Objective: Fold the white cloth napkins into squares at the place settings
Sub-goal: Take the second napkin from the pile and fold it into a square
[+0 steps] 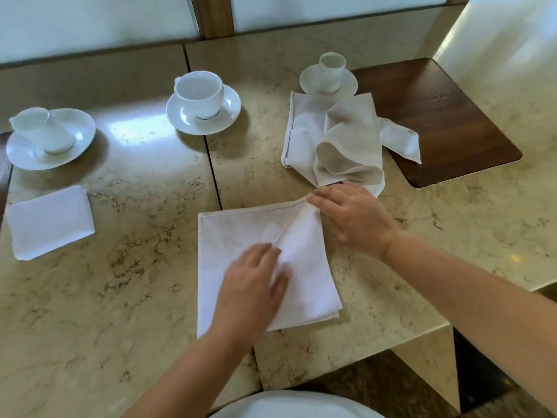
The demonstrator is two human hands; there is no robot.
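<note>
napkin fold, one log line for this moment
left hand flat on napkin | right hand pinching far corner | fold unfinished

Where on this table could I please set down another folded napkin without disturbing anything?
The bare marble between the folded white square napkin, the middle white cup and saucer and the napkin being folded is free. It is crowded around the crumpled white napkins by the right hand.

Soft daylight is coming from the far side, glaring off the table (129, 131) near the cups (199, 93). Saucers are casting faint near shadows. Motion blur is smearing the left hand (253, 285); edges are bowing.
</note>
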